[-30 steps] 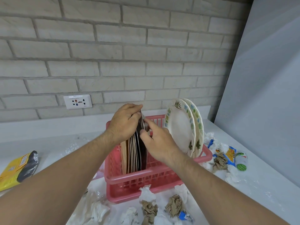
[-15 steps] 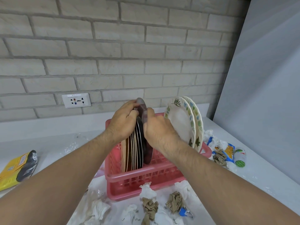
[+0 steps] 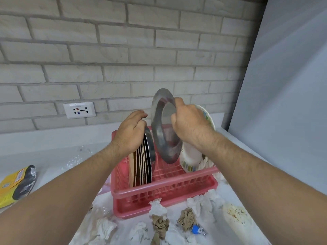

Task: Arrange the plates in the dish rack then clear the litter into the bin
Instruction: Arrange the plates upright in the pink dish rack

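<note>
Head view: a second ago both hands were together on top of the stack of plates (image 3: pixel 142 161). Now the right hand (image 3: pixel 190 124) has pulled the steel plate (image 3: pixel 159 138) out and up. It pinches the upper rim, and the plate hangs tilted over the middle of the pink dish rack (image 3: pixel 164 191), between the stack and the floral plates (image 3: pixel 192 160).

The left hand (image 3: pixel 131 133) stays curled over the stack's top edges at the rack's left end, steadying it.

Reads as re-slotting, so the plate step isn't finished.

Steel plate: dull grey, wide flat rim, shallow well, lower edge just above the rack floor and not seated.

Crumpled tissues (image 3: pixel 157 207) and brown paper wads (image 3: pixel 160 225) lie untouched along the bench (image 3: pixel 53 156) front edge.
</note>
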### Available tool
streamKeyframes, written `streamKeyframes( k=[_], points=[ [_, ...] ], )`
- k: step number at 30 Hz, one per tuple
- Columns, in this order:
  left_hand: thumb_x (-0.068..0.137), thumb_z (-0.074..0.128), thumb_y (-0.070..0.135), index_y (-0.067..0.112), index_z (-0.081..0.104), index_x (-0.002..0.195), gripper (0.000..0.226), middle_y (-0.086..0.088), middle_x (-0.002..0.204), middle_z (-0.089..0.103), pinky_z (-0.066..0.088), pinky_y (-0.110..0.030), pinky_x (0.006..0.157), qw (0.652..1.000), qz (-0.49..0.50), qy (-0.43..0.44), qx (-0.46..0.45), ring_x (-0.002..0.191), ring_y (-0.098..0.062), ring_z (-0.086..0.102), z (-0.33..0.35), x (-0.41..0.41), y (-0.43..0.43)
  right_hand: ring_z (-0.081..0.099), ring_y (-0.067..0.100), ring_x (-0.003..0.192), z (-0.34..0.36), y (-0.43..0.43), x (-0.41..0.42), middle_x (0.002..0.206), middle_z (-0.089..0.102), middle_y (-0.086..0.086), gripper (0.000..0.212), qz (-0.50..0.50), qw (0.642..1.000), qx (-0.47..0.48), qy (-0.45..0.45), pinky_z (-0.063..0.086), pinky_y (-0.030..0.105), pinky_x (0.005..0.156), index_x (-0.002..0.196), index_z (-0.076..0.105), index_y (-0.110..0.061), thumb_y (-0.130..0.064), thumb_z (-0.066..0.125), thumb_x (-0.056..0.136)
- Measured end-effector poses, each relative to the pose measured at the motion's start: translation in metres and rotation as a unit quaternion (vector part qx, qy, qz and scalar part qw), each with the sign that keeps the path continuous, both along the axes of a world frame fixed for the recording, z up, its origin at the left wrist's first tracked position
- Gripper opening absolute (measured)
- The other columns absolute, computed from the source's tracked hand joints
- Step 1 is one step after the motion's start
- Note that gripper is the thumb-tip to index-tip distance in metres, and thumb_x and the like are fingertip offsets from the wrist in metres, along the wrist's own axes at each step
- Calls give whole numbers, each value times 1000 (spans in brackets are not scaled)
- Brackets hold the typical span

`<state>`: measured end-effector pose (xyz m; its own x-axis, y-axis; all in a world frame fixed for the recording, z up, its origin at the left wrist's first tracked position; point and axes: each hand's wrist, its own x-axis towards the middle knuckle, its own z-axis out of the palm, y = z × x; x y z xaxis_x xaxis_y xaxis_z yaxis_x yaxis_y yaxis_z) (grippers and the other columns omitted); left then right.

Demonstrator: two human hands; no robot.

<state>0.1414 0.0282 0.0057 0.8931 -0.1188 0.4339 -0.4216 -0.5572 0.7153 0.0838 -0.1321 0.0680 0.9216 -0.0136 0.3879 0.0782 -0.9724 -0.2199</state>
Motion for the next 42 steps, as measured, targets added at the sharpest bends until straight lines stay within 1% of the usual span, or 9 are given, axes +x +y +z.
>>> streamKeyframes(
  k=[8, 11, 14, 20, 29, 33, 36, 38, 42],
  points=[
    [97, 35, 10, 11, 53, 134, 42, 3, 147, 42, 15, -14, 108, 1000, -3, -1, 8, 137, -8, 32, -1, 1, 0, 49, 27, 84, -5, -27, 8, 91, 53, 10, 36, -39, 999, -17, 6, 36, 29, 55, 130, 39, -11, -7, 43, 95],
    [97, 35, 10, 11, 53, 134, 42, 3, 146, 43, 15, -11, 104, 1000, -1, -2, 7, 136, -7, 33, -1, 1, -1, 54, 28, 94, -19, -30, 12, 103, 58, 10, 35, -35, 999, -33, 7, 44, 32, 70, 127, 43, -12, -5, 46, 92],
    [97, 35, 10, 12, 53, 134, 42, 4, 147, 42, 14, -12, 106, 1000, -3, -1, 4, 137, -6, 32, -1, 0, -1, 52, 25, 77, -29, -30, 15, 88, 55, 5, 37, -38, 998, -38, 44, 42, 34, 61, 130, 39, -13, -4, 42, 94],
    [96, 36, 11, 13, 52, 135, 42, 5, 148, 40, 14, -16, 110, 1000, -5, 3, 2, 138, -6, 30, 0, -1, -2, 53, 19, 71, -42, -30, 15, 95, 60, 6, 37, -40, 996, -28, 72, 45, 34, 61, 128, 39, -14, -3, 45, 94],
    [97, 38, 17, 20, 45, 140, 44, 7, 147, 42, 22, -22, 109, 1000, -10, 18, -11, 134, -8, 35, 3, -8, -3, 53, 16, 59, -50, -29, 5, 77, 54, 3, 76, -42, 993, 14, 111, 42, 28, 48, 151, 8, -26, 0, 44, 91],
    [98, 40, 23, 24, 37, 142, 44, 11, 131, 51, 29, -35, 112, 999, -5, 33, -27, 127, -10, 42, 3, -10, -2, 48, 11, 62, -36, -35, 0, 78, 50, -1, 49, -79, 991, 1, 106, 37, 26, 48, 135, 38, -10, 5, 44, 89],
    [98, 43, 24, 20, 40, 136, 38, 26, 89, 44, 33, -26, 100, 999, 1, 37, -35, 93, 9, 47, 1, -8, -3, 48, 16, 59, -25, -34, -1, 69, 48, 1, 27, -108, 981, -71, 143, 40, 26, 49, 112, 59, -5, 5, 52, 88],
    [98, 45, 25, 19, 42, 131, 33, 25, 82, 39, 33, -22, 91, 999, 9, 36, -33, 82, 10, 45, 1, -7, -4, 43, 15, 54, -23, -33, -1, 66, 45, 1, 14, -117, 980, -88, 134, 36, 25, 47, 99, 63, -8, -2, 54, 91],
    [95, 48, 33, 24, 46, 125, 32, 22, 100, 49, 35, -39, 107, 999, 22, 29, -27, 106, -5, 47, 1, -6, -2, 49, 22, 74, -15, -31, -4, 94, 61, 3, 18, -90, 987, -132, 3, 37, 32, 63, 102, 57, -13, -27, 46, 99]
  ],
)
